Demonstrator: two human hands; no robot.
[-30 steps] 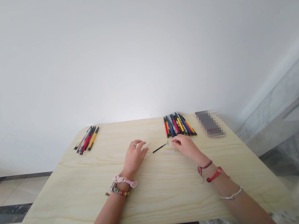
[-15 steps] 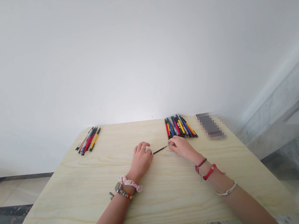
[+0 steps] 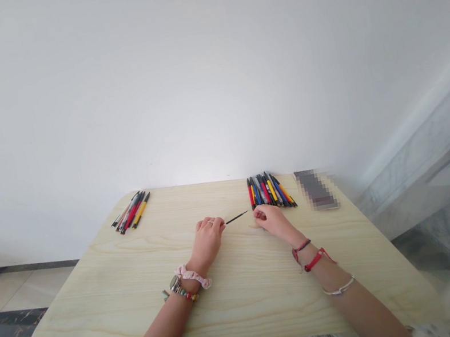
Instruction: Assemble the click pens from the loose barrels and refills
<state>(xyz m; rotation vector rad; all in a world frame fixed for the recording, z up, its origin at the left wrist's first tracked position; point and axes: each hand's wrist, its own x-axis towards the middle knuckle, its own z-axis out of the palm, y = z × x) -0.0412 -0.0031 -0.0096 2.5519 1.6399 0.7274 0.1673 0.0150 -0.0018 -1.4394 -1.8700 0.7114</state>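
Observation:
A thin black pen refill (image 3: 237,217) sticks out to the right from the fingers of my left hand (image 3: 210,237), its fine tip pointing up and to the right. My left hand is closed on the refill's near end, just over the table (image 3: 237,288). My right hand (image 3: 272,219) is closed too, its fingertips curled together a short way right of the refill tip; whatever they hold is too small to name. Right behind that hand lies a row of red, yellow, blue and grey pens (image 3: 271,189), their lower ends partly covered by it.
A smaller group of pens (image 3: 132,211) lies at the table's far left corner. On the far right is a blurred-out flat dark object, like a phone (image 3: 316,190). A white wall (image 3: 209,78) rises behind the table's back edge.
My left hand has drawn back slightly to the left with the refill, whose tip has come away from my right fingers and risen a little. My right hand has stayed nearly in place.

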